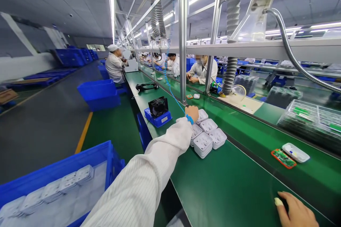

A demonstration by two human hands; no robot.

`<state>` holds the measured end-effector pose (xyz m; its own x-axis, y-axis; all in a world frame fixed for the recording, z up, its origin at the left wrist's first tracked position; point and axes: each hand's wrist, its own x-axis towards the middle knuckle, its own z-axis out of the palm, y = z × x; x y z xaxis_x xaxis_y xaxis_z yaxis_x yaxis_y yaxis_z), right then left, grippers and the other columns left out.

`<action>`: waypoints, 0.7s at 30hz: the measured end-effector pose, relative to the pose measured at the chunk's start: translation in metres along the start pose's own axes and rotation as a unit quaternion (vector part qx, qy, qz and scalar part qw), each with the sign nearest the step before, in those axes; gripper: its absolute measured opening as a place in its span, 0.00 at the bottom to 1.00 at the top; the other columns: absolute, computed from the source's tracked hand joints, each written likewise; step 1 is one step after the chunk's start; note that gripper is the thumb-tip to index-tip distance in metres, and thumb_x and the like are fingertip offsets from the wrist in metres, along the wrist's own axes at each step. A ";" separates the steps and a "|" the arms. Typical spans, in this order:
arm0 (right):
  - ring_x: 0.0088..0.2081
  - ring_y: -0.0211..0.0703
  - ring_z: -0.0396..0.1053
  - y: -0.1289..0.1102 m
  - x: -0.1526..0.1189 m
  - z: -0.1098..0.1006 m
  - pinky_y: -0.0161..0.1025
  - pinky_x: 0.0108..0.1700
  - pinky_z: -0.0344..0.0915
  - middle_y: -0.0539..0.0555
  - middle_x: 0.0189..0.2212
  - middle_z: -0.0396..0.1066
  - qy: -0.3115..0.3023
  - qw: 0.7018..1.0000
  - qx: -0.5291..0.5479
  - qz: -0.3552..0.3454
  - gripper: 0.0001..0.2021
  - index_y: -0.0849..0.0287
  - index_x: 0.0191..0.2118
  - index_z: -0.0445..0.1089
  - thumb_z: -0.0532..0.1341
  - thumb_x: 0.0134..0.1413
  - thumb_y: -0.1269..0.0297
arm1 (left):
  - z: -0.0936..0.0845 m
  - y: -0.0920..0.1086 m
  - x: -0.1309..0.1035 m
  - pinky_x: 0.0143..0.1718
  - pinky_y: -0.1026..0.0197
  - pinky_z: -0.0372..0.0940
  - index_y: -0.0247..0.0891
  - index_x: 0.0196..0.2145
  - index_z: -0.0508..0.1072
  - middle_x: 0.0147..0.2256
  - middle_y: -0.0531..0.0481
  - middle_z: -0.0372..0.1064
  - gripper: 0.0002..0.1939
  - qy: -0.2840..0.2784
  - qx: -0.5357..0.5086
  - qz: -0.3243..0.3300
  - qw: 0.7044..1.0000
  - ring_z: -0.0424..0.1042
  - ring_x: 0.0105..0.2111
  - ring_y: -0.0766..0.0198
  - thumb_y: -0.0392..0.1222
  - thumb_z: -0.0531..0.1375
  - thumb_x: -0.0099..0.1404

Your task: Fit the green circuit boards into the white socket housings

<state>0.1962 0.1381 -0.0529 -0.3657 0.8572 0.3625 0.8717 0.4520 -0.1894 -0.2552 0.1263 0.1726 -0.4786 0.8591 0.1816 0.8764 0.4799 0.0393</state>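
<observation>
Because the white shells (pixel 203 141) stand in close stacks, I must keep fingertips off neighbouring rims | left hand (pixel 192 113): centre, at stacks, fingers curled, hold cannot be determined | right hand (pixel 299 213): lower right, partly open, nothing visibly held | shells: centre, rounded-square, shallow, nested.

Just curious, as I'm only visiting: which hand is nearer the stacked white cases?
Left. The left hand is at the far-left corner of the stacked white cases; the right hand is off to the right, nearer the camera.
</observation>
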 end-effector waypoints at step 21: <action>0.41 0.57 0.67 -0.004 0.001 -0.009 0.52 0.42 0.61 0.60 0.42 0.70 -0.023 0.999 0.029 0.020 0.20 0.59 0.41 0.68 0.47 0.52 0.52 | 0.106 0.171 -0.179 0.37 0.51 0.58 0.32 0.40 0.66 0.39 0.41 0.65 0.13 0.015 -0.155 0.267 0.951 0.63 0.39 0.53 0.43 0.50 0.62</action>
<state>0.1951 0.1344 -0.0438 -0.3468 0.8849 0.3108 0.8663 0.4292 -0.2555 -0.0253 0.0735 0.0424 0.0378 0.9579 0.2845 0.9696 -0.1040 0.2213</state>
